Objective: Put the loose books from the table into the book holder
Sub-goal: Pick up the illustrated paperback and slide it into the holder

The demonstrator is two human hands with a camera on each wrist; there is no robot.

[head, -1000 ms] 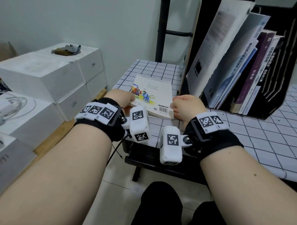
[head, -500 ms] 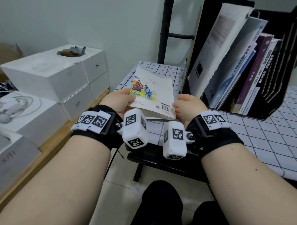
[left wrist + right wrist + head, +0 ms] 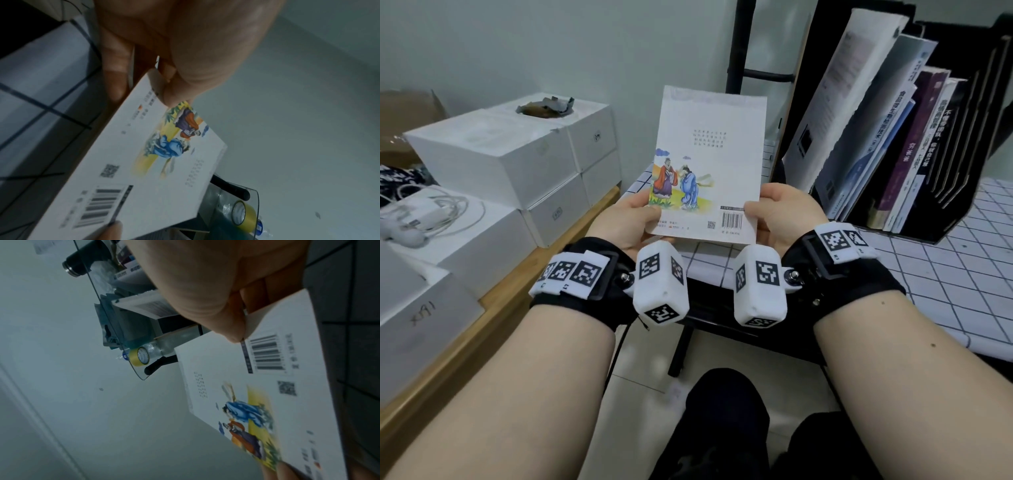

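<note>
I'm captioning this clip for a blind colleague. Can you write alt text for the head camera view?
Two hands, the left hand and right hand, hold a thin white book upright by its bottom corners, its back cover showing two robed figures and a barcode. To the right, a black book holder holds leaning books on a grid-patterned table; white boxes are stacked at left.

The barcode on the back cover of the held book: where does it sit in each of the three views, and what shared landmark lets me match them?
Head: barcode at the cover's lower right corner, beside the right hand's thumb.
Left wrist: barcode at lower left, far from the left hand.
Right wrist: barcode right of centre in the upper half, just below the thumb.
Shared landmark: the cover's drawing of two robed figures, which shows in all three views.
</note>
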